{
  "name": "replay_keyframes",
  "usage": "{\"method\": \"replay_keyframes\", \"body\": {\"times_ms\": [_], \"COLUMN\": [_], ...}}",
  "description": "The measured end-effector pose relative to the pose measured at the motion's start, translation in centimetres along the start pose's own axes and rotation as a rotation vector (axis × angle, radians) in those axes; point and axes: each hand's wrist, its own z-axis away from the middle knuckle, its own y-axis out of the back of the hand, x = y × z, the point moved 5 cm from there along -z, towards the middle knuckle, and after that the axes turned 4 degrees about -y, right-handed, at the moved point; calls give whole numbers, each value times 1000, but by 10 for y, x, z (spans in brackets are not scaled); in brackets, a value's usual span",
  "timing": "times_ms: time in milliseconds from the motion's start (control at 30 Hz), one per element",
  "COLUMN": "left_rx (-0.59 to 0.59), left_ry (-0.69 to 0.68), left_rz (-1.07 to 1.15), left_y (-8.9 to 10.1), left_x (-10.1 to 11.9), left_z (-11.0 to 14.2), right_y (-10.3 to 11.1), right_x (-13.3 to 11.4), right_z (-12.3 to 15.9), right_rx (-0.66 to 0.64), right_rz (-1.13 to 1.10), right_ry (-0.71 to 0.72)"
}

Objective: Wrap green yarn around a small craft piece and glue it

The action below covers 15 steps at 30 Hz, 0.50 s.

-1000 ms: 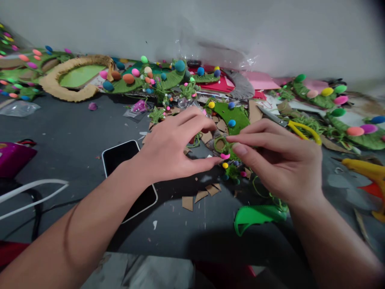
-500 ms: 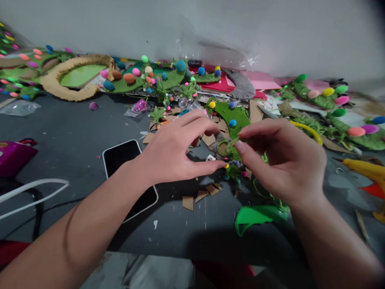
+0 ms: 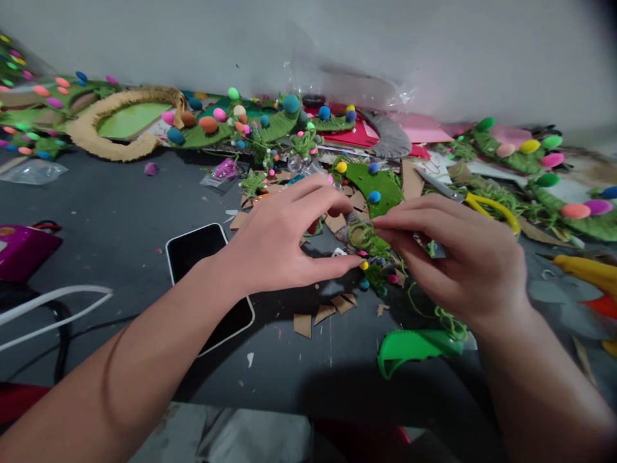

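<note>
Between the index finger and thumb of my left hand (image 3: 289, 238) is a small piece wound with green yarn (image 3: 361, 236), partly hidden by the fingers. The tip of the left thumb reaches a tiny yellow ball beside it. My right hand (image 3: 457, 251) is closed in a pinch at the piece's right side, with green yarn at its fingertips. A loose strand hangs below the right hand to a green comb-like tool (image 3: 419, 344), where more yarn is bunched. Tiny coloured balls on green yarn (image 3: 378, 276) lie just under the hands.
A phone (image 3: 197, 247) lies under my left forearm. Cardboard scraps (image 3: 303, 325), yellow-handled scissors (image 3: 491, 209) and a yellow glue gun (image 3: 583, 270) are on the dark table. Along the wall lie green pieces with coloured balls and a tan ring (image 3: 81, 135).
My right hand's fingers have drawn together at the yarn and turned slightly, with the fingertips moving a little left. My left hand has stayed almost still.
</note>
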Motion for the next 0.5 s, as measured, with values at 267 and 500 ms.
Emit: {"method": "replay_keyframes", "body": {"times_ms": [267,500], "left_rx": [-17,-4], "left_ry": [-8,-31], "left_rz": [-8,-15], "left_y": [-2,-3], "left_x": [-1,0], "left_z": [0,1], "right_y": [-4,-10], "right_x": [-1,-2], "right_z": [-2,-2], "right_rx": [-54,-119], "right_rz": [92,103], "right_ry": [-6,-43]}}
